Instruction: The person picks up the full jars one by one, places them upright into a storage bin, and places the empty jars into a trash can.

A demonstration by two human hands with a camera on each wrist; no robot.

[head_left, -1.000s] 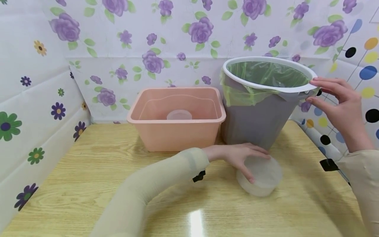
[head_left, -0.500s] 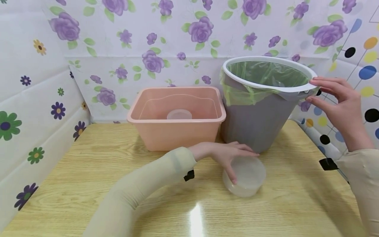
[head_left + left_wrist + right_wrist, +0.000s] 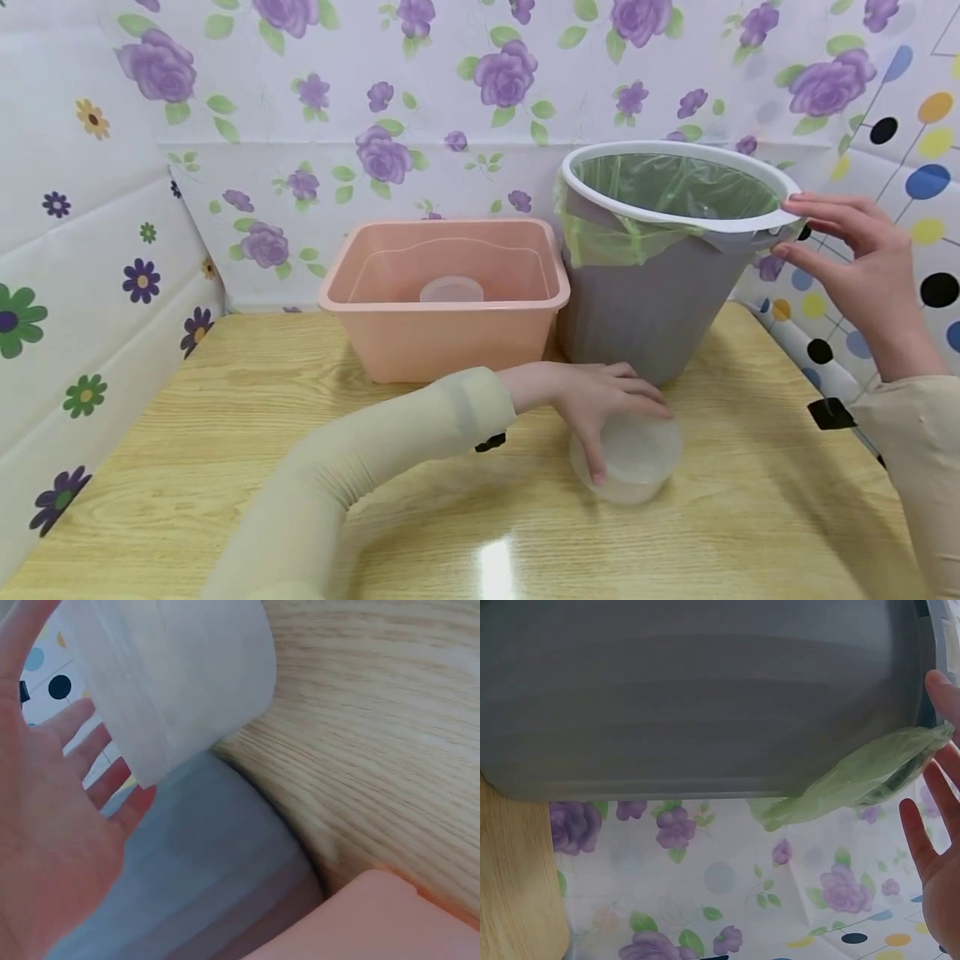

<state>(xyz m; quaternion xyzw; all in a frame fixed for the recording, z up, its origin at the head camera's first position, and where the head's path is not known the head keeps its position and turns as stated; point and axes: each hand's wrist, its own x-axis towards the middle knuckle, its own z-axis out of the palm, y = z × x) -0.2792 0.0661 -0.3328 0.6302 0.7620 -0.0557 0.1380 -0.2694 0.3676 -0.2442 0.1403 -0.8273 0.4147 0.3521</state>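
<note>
My left hand [image 3: 600, 400] grips a round, translucent plastic food container [image 3: 637, 458] from above, thumb on the near side and fingers over the far side. It is low over the table, in front of the grey trash can [image 3: 637, 308]. In the left wrist view, the fingers [image 3: 97, 742] lie along the edge of the container [image 3: 187, 667]. My right hand [image 3: 862, 258] holds the can's white rim at its right side, thumb below and fingers on top. A green bag [image 3: 622, 233] lines the can and folds out over its rim, also showing in the right wrist view.
Left of the can stands a pink plastic basin [image 3: 450, 342] with another round translucent container [image 3: 452, 290] inside it. All stand on a wood-grain table [image 3: 225, 433]. Flower-patterned sheeting [image 3: 450, 108] rises behind, and more patterned sheeting borders both sides.
My left hand has carried the container leftward across the front of the can, then slightly back to the right. The right hand stays at the can's rim.
</note>
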